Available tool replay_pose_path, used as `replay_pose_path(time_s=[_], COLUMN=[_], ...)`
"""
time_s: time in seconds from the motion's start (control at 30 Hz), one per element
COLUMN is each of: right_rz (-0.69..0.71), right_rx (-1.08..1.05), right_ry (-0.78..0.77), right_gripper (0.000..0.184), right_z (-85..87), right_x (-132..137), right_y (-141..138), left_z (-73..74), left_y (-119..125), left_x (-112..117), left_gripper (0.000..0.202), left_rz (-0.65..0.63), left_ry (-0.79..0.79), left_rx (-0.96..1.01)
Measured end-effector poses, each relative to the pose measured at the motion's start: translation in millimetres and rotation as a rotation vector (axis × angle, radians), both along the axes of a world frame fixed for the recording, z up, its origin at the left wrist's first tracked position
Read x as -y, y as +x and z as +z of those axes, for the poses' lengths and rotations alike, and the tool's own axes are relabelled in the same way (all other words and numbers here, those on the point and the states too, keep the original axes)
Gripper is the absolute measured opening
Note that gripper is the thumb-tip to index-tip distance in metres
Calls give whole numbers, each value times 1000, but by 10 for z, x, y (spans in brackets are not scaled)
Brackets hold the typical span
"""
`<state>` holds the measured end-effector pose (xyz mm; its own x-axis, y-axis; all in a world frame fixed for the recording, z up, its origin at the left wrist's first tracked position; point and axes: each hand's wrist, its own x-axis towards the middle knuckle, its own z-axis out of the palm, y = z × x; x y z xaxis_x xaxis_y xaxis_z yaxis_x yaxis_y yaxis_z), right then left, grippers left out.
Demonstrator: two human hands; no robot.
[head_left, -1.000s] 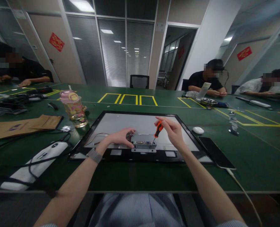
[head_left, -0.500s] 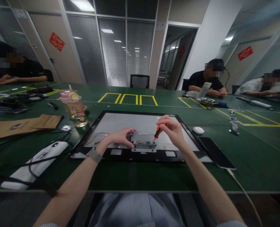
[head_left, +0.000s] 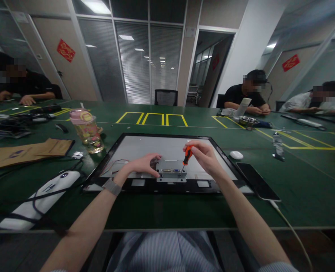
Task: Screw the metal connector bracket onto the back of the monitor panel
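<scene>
My right hand [head_left: 203, 155] grips an orange-and-black screwdriver [head_left: 187, 155] between thumb and fingers. Its shaft slants down, with the tip at the right part of a metal bracket [head_left: 171, 175] that carries video ports, one of them blue. At the bracket's left end, my left hand [head_left: 145, 165] steadies it, thumb at the front and fingers behind; a dark part under those fingers is mostly hidden. Beneath both hands lies a flat display panel [head_left: 156, 147] with a grey-white back and black frame. Thin wires run over the panel's left side.
Left of the panel are a pink-lidded cup [head_left: 86, 130], a brown paper envelope [head_left: 28, 151] and a white power bank [head_left: 43, 198] with black cables. On the right lie a white earbud case [head_left: 236, 155] and a phone [head_left: 258, 181] on a cable. Other people sit across the green table.
The screwdriver handle has turned more upright, and my right-hand fingers have shifted slightly on it. My left hand stays on the bracket. At far left, a person's hands have moved apart.
</scene>
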<state>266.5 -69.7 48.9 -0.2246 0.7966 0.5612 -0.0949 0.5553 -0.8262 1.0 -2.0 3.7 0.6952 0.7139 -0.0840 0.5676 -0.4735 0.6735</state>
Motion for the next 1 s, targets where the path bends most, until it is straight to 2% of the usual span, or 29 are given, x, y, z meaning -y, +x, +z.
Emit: replay_pose_path(time_s=[0.13,0.3,0.4,0.67,0.87,1.0], right_rz=[23,-22,-33,49,-33,-42], right_rx=[-13,-23,-11,-39,-40,-25], right_ry=[-32,35,-21,-47,18,-19], right_gripper=[19,8,14,18,8,18], right_z=[11,-20,-18,47,-29,-41], right_x=[9,-24,-13,35,-31,-31], right_y=[-22,-9,-6,-45,-7,-15], left_z=[-15,-38,-18,11,-9,14], left_y=[-11,-17,-12,-7,-4,-2], left_x=[-8,-25,-14,3,-2,13], left_gripper=[70,69,70,72,70,70], left_rz=[2,-20,-7,13,-1,14], left_ry=[-19,-23,-10,-40,-12,-27], left_rx=[13,37,17,7,32,18])
